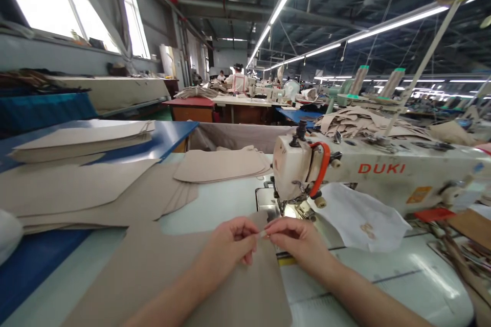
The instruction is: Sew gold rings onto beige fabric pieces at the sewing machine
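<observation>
My left hand (236,239) and my right hand (294,235) meet fingertip to fingertip in front of the sewing machine (293,168). Both are closed in a pinch on a small pale piece (263,234), too small for me to tell its kind. Beneath them a large beige fabric panel (169,265) lies on the pale machine table (215,209), its far edge close to the needle area. The machine's lamp lights the spot beside the presser foot. To the right of the needle, a white cloth (356,217) with small brown marks rests under the machine arm.
Stacked beige panels (222,164) lie behind the hands. More panels (69,189) cover the left side, partly over a blue table (172,133). Cut pieces (368,122) are heaped behind the machine. Thread cones (358,82) stand at the back right. A person (238,80) sits farther off.
</observation>
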Demonstrator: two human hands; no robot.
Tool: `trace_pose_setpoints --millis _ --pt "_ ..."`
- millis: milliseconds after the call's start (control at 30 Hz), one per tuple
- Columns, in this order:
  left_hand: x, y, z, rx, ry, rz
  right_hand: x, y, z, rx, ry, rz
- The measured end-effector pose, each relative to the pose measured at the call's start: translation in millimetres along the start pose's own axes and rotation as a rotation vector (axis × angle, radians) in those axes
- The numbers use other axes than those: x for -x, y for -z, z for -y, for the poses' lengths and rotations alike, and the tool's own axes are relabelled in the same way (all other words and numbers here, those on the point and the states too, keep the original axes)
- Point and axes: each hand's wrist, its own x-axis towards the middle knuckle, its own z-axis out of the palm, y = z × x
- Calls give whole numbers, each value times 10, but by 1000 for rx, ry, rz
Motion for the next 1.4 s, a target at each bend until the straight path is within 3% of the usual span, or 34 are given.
trace_pose_setpoints --millis 400,633,833,1067,1267,1400 --pt "67 -124 -3 -169 -67 -70 32 -55 -71 -122 -50 -122" --pt "109 -163 30 -261 -108 -133 86 -58 -21 132 160 -139" --pt "117 -168 30 -232 -137 -132 86 -64 -40 243 278 -160" --pt "103 -198 78 -182 -184 4 80 -81 -61 386 442 -174" --pt "31 -171 57 48 -90 4 139 -147 17 572 583 -20" --pt "-4 -105 52 113 -78 11 144 -127 9 449 480 -86"
